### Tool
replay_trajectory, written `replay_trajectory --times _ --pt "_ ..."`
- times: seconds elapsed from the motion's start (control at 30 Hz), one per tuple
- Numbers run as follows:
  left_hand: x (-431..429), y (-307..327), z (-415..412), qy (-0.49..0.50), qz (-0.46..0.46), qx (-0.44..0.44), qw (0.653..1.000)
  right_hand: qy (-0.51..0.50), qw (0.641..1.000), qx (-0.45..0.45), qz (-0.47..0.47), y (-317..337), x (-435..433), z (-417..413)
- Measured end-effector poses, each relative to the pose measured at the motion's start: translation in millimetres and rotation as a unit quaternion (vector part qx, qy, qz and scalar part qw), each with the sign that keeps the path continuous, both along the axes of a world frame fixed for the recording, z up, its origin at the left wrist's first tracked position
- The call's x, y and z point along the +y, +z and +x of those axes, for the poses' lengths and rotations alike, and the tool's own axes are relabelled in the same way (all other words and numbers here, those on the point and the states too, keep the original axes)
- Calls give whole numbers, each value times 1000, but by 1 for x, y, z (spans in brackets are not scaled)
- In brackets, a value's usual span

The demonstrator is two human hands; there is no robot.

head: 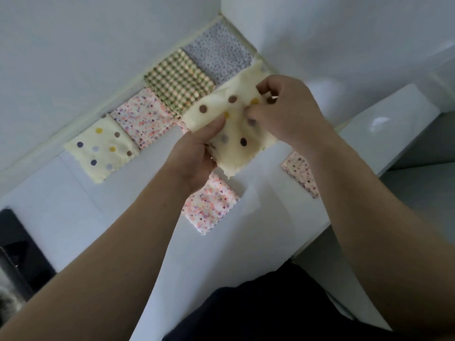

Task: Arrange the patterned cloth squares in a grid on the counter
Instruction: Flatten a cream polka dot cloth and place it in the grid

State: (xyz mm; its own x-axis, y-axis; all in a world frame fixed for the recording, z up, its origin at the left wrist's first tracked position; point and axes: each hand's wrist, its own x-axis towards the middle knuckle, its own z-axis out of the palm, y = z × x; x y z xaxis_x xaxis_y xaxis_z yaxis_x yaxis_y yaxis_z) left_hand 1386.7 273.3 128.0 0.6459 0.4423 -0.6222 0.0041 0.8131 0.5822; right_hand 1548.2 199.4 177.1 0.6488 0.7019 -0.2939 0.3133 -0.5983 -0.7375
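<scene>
Grip: left hand (197, 156) and right hand (288, 112) both pinching cream polka-dot square (234, 143). Pull taut, lower flat beneath hands, edge flush against gingham square (178, 81) beyond left hand.

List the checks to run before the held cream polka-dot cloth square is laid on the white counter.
1. Grip: left hand and right hand both hold the cream polka-dot cloth square: ok.
2. Held square flat: not ok, it hangs rumpled above the white counter.
3. Back row edge to edge, cream dotted square, pink speckled square, green gingham square, grey dotted square: ok.
4. Second-row spot beneath the hands free: cannot tell, hidden.
5. Near loose pink square and far loose pink square lined up with the row: not ok, both lie apart.
</scene>
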Motion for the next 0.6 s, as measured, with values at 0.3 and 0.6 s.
replay_trajectory --times 0.3,0.6 --pt "-22 15 -161 67 71 -28 995 169 978 85 87 30 -17 -134" --pt "-68 15 -254 100 83 -120 984 269 946 143 112 38 -46 -211"
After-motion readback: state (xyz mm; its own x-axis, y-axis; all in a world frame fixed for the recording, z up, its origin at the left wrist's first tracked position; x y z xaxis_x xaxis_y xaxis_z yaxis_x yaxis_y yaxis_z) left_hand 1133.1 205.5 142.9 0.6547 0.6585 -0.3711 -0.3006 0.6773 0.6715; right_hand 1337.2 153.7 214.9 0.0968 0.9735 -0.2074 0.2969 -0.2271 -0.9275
